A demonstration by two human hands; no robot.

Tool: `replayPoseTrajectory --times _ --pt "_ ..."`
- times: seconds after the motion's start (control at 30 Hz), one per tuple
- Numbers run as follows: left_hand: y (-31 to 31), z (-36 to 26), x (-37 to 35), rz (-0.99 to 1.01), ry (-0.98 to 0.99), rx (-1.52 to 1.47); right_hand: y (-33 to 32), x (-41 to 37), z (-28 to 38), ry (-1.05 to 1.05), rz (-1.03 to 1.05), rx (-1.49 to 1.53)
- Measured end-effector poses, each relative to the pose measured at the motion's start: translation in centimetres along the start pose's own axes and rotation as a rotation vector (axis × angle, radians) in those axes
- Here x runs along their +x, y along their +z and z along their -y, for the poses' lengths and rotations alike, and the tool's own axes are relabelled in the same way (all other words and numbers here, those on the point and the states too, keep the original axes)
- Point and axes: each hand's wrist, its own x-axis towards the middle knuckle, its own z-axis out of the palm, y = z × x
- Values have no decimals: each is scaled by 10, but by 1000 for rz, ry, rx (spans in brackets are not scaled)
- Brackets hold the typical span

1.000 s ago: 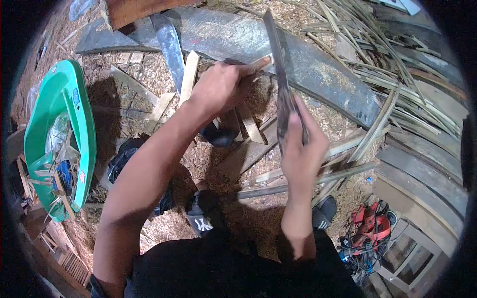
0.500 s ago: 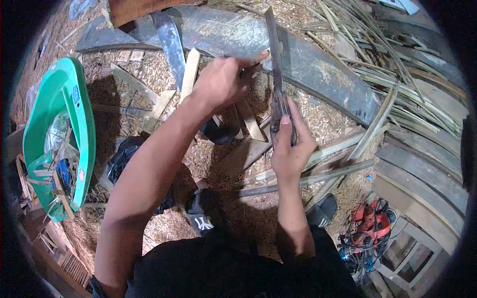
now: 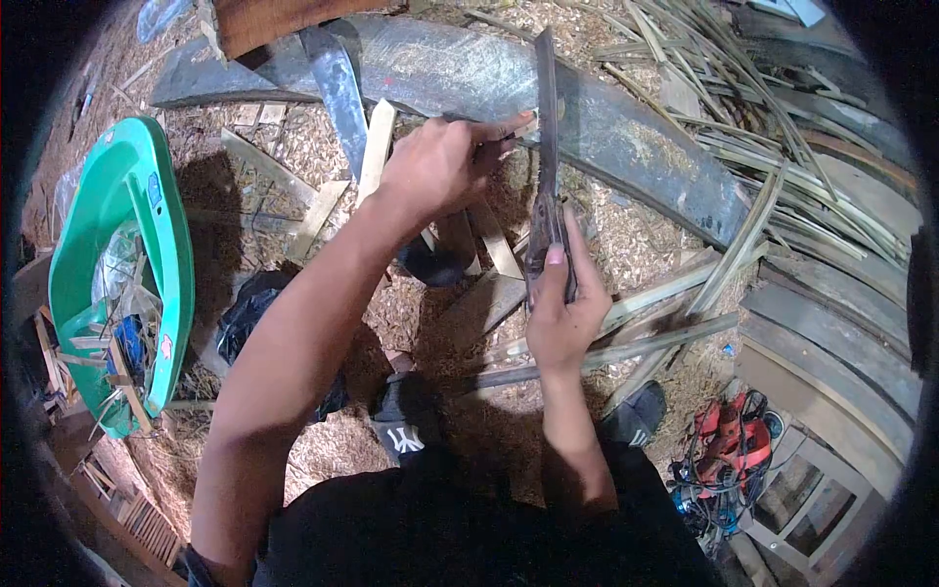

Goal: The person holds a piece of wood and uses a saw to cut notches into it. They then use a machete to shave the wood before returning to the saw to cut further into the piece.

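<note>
My right hand (image 3: 567,308) is closed around the lower end of a long, narrow, dark blade-like tool (image 3: 548,127), its thumb lying along the near part. The tool points away from me, its far end over a grey plank (image 3: 646,152). To the left, my left hand (image 3: 440,161) is curled, with the index finger stretched toward the tool's edge. Something dark shows under those fingers, but I cannot make out what it is. A pale pointed wood strip (image 3: 377,147) lies beside the left hand, near a wide grey blade-like strip (image 3: 337,93) resting against the plank.
A green plastic tub (image 3: 176,264) with scraps and plastic inside stands at left. Thin wood strips (image 3: 773,166) pile up at right, above stacked boards (image 3: 831,333). A red power tool (image 3: 734,440) with cables lies lower right. Wood shavings (image 3: 646,225) cover the ground around my sandals (image 3: 401,430).
My right hand has shifted slightly left, while the tool's far end has swung a little to the right. The left hand stays close to the tool, its finger still extended.
</note>
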Motion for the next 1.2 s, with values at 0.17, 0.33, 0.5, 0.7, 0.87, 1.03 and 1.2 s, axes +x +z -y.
replayPoseTrajectory --times 0.17,0.33,0.5,0.7,0.87,1.03,1.2 --pt "-6 -6 -4 42 -36 -39 -22 8 29 347 18 311" --pt "4 -1 1 -3 -44 -6 -27 -17 35 321 41 11" --pt "13 10 2 -124 117 -88 -13 -25 7 -101 -31 -163" --pt "3 7 11 -20 26 20 -17 -26 0 131 -26 -51" --pt "17 20 10 -184 134 -79 -22 -23 -3 61 -27 -175" --pt "6 22 16 -95 45 -72 -39 -14 32 347 39 303" --pt "8 18 5 -159 14 42 -66 -13 93 295 58 -165"
